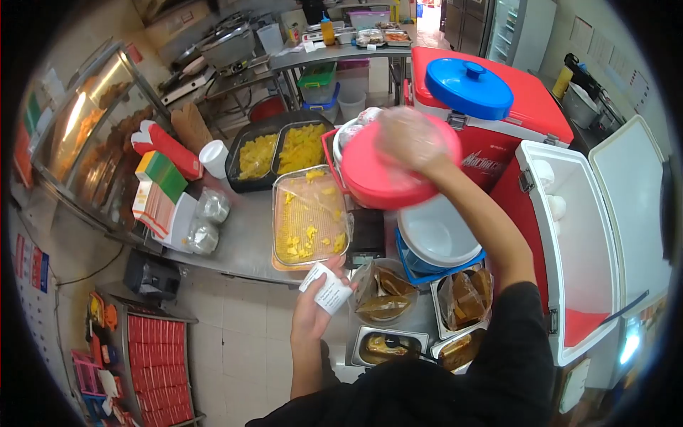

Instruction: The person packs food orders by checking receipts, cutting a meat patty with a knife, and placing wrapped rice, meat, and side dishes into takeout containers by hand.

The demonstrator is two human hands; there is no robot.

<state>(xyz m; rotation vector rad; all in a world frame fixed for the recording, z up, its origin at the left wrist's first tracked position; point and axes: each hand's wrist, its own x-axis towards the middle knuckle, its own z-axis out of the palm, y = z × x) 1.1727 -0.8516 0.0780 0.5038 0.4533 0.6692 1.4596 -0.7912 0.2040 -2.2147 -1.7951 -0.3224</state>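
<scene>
My left hand (322,302) is closed around a small white packet (329,287) with printed text, in front of the counter. Over on the right, my right hand (411,139), in a clear plastic glove and blurred, is on a round red lid (377,171). The lid is held tilted over a container with white wrapped items (348,132) partly showing at its left rim. Just below the lid stands an open white round tub (440,231) with a blue base. A wire-mesh tray (310,220) with yellow food bits lies left of the lid.
A black divided tray (267,183) holds yellow food. Plastic-wrapped bundles (204,236) sit at the left. Metal pans of brown food (462,302) are near my body. A red cooler (491,78) bears a blue lid (469,89); an open white cooler (580,285) stands at right.
</scene>
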